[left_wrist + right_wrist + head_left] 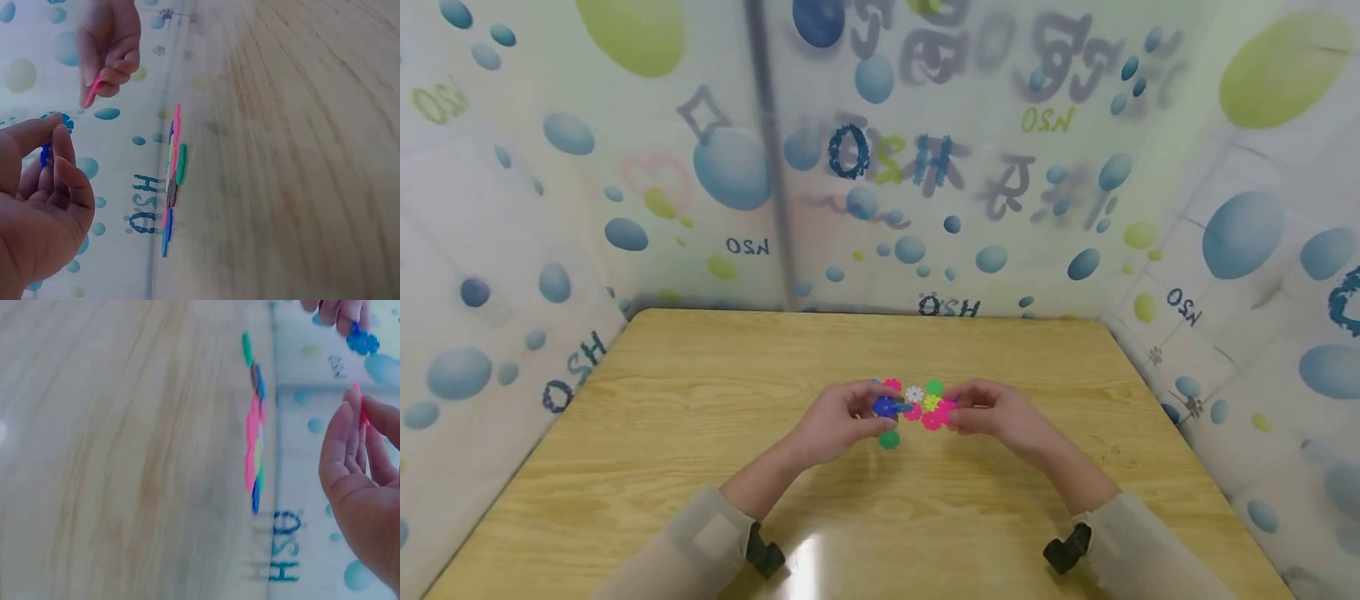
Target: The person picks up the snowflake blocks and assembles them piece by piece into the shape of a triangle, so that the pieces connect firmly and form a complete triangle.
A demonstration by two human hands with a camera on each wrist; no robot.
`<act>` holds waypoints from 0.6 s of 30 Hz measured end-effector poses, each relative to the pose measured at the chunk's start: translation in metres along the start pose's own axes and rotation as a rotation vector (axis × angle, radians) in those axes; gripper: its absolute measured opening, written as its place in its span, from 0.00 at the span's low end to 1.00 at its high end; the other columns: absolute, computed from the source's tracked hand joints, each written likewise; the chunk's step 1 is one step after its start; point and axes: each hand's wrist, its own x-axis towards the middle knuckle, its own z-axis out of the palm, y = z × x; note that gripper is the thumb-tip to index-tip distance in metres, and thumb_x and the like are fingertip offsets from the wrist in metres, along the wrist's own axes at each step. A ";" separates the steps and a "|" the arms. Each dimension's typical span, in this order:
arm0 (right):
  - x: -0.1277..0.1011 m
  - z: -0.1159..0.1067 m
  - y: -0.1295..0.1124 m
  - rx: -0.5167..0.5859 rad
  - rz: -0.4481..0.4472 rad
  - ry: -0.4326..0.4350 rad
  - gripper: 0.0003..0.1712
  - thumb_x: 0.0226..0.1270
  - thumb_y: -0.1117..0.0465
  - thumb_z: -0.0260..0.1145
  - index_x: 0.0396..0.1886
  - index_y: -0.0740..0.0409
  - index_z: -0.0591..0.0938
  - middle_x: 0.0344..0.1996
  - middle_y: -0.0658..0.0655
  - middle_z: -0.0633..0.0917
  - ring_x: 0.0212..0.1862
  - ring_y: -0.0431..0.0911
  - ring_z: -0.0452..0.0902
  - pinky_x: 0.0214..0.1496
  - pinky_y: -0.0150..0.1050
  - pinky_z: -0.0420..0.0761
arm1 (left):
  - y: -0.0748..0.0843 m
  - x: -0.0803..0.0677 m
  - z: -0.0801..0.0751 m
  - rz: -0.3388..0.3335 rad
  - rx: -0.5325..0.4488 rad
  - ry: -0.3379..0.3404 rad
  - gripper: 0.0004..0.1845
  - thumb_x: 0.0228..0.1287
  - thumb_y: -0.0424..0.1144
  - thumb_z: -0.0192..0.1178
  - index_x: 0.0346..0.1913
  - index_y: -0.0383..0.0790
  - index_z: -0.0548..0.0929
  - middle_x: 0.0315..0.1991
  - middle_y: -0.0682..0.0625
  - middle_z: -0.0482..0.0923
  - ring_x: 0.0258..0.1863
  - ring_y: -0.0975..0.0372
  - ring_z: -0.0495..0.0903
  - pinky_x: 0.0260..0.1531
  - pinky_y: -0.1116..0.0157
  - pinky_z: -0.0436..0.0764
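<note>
A small heap of flat, flower-shaped plastic discs (917, 400) in pink, green, white, yellow and blue lies in the middle of the wooden table (700, 400). My left hand (880, 410) pinches a blue disc (886, 407) just above the heap's left side; the blue disc (45, 153) shows between thumb and fingers. My right hand (951, 412) pinches a pink disc (943, 410) at the heap's right side, held edge-on as the pink disc (361, 412). A green disc (889, 439) lies alone in front of the heap. The two hands are a few centimetres apart.
Walls (880, 167) covered in a film with blue and green bubbles close in the table on three sides. Bare wood spreads left, right and in front of the heap. Black wrist mounts (765, 552) sit on both sleeves near the table's front edge.
</note>
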 end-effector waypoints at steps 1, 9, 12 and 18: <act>0.000 0.003 -0.002 0.017 -0.004 -0.002 0.27 0.77 0.55 0.75 0.69 0.62 0.82 0.52 0.60 0.87 0.55 0.54 0.89 0.65 0.50 0.89 | 0.000 0.000 0.000 -0.010 -0.013 -0.002 0.20 0.74 0.41 0.74 0.65 0.43 0.88 0.38 0.52 0.87 0.34 0.60 0.79 0.26 0.71 0.72; 0.002 0.015 -0.013 0.074 -0.038 -0.028 0.25 0.79 0.56 0.73 0.68 0.62 0.84 0.57 0.62 0.90 0.55 0.50 0.91 0.65 0.46 0.89 | -0.001 0.001 0.001 -0.031 -0.061 -0.004 0.18 0.74 0.41 0.74 0.63 0.46 0.89 0.39 0.52 0.87 0.35 0.60 0.79 0.28 0.71 0.72; 0.002 0.017 -0.016 0.080 -0.047 -0.034 0.25 0.78 0.56 0.74 0.68 0.61 0.85 0.55 0.58 0.91 0.55 0.53 0.91 0.65 0.48 0.89 | -0.001 0.002 0.001 -0.033 -0.068 -0.002 0.17 0.74 0.39 0.73 0.62 0.49 0.89 0.38 0.52 0.87 0.34 0.60 0.79 0.28 0.71 0.73; 0.002 0.020 -0.017 0.092 -0.043 -0.042 0.26 0.78 0.56 0.74 0.69 0.63 0.84 0.50 0.53 0.93 0.52 0.49 0.90 0.65 0.47 0.89 | -0.001 0.001 0.002 -0.039 -0.074 -0.012 0.17 0.75 0.39 0.73 0.63 0.49 0.89 0.38 0.53 0.87 0.35 0.59 0.78 0.28 0.70 0.72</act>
